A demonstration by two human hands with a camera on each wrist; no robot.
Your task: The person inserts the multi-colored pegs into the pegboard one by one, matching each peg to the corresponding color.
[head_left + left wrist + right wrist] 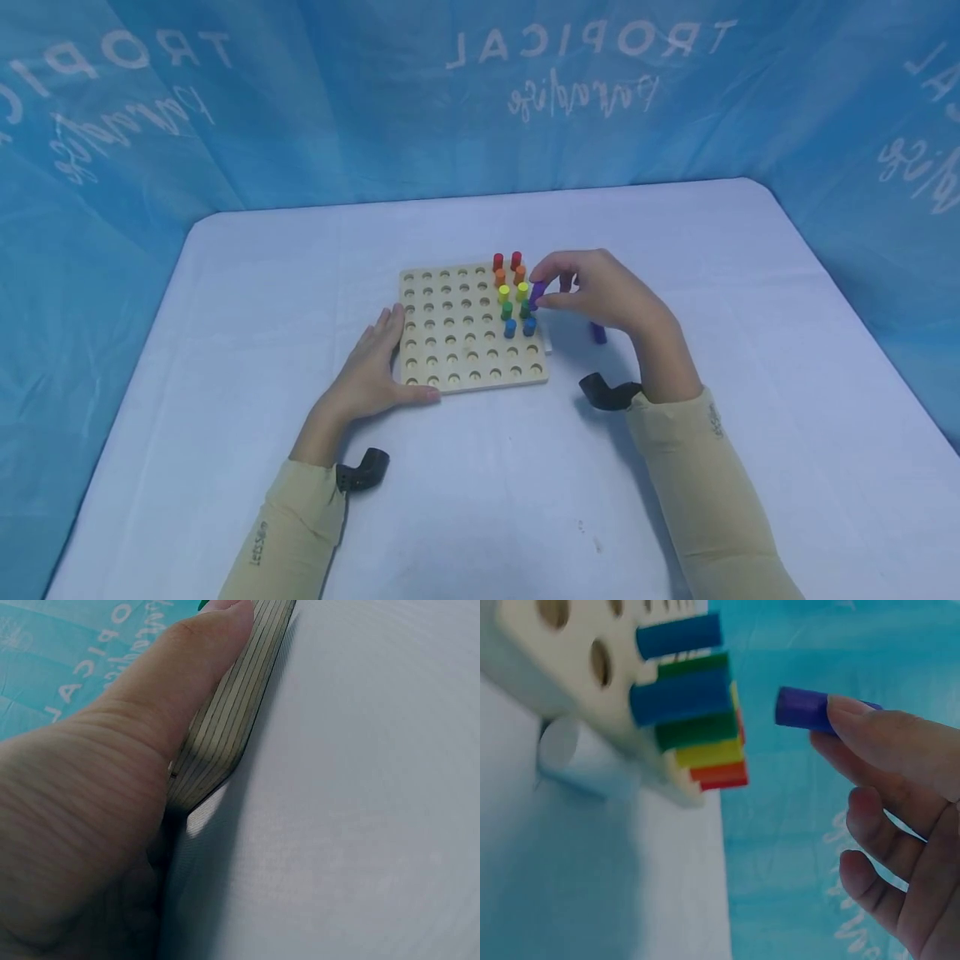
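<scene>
A wooden pegboard [461, 350] lies on the white-covered table, with rows of round holes. Pairs of red, orange, yellow, green and blue pegs [510, 329] stand in its two right-hand columns. My left hand [367, 375] rests against the board's near left corner, fingers along the left side and thumb straight along the front edge. Between thumb and index finger, my right hand [603, 287] pinches a purple peg [802, 709]. That peg is held in the air near the board's right side, apart from the blue pegs in the right wrist view.
Another purple peg [597, 333] lies on the table, partly below the right hand. A white cylinder [566, 750] sits beside the board's right edge. Blue printed cloth [375, 108] hangs behind and at both sides of the table. Black wrist devices [363, 471] jut from both sleeves.
</scene>
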